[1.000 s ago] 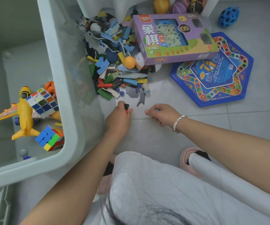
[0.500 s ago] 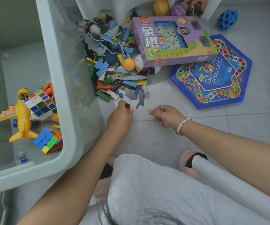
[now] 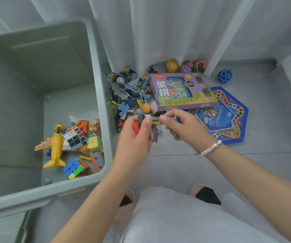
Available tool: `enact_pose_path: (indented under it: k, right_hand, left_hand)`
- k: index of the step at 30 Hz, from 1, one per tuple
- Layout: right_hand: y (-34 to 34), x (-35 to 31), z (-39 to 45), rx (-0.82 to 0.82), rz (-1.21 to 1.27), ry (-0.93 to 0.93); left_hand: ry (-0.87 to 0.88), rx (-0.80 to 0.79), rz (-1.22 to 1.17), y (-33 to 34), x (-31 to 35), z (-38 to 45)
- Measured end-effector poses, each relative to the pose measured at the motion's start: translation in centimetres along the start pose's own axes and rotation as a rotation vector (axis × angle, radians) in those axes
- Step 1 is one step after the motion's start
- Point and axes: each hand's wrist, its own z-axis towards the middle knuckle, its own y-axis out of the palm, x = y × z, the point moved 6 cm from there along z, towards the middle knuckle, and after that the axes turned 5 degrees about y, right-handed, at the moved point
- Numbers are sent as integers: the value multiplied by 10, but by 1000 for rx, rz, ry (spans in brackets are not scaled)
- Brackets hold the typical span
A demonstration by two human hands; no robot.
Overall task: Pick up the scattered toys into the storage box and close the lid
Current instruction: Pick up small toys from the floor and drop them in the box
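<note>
The grey storage box (image 3: 104,120) stands open at the left, holding a yellow toy plane (image 3: 56,144), two puzzle cubes and small toys. A pile of scattered puzzle pieces and blocks (image 3: 129,95) lies on the floor beside its right wall. My left hand (image 3: 136,137) is raised over the pile's near edge, shut on a red block and some grey pieces. Fingertip to fingertip with it, my right hand (image 3: 185,125) pinches a small blue piece.
A purple chess game box (image 3: 181,92) lies on a blue hexagonal game board (image 3: 228,116). Three balls (image 3: 185,66) and a blue holed ball (image 3: 225,75) rest by the white curtain (image 3: 158,32). My slippered feet are at the bottom.
Both hands have lifted from the floor with small pieces in them and come together over the pile. The view has tilted up, showing the curtain and more of the box.
</note>
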Motion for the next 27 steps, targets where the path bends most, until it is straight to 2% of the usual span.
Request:
enact_pose_path:
  k: [4, 6, 9, 11, 14, 19, 22, 25, 27]
  right_hand:
    - [43, -69, -15, -97, -73, -123]
    - [69, -99, -19, -146, -97, -172]
    - [118, -130, -16, -210, -233, -235]
    - [156, -139, -7, -270, -344, -238]
    - [210, -121, 16, -385, -497, -100]
    - [241, -67, 61, -407, -801, 250]
    - [255, -63, 73, -430, -895, 263]
    - [259, -62, 78, -419, -929, 244]
    - [256, -64, 76, -419, -896, 250]
  left_hand:
    - [24, 72, -70, -61, 45, -15]
    - [11, 109, -10, -98, 49, -10]
    - [-144, 78, 195, -151, 21, 9]
    - [-318, 22, 132, -177, -8, 22]
    - [-458, -28, 4, -198, -44, 36]
    - [-557, 97, 199, -228, -90, 50]
    - [-624, 32, 324, -230, -103, 50]
    - [-632, -29, 323, -226, -103, 48]
    - [-602, -17, 325, -227, -103, 49]
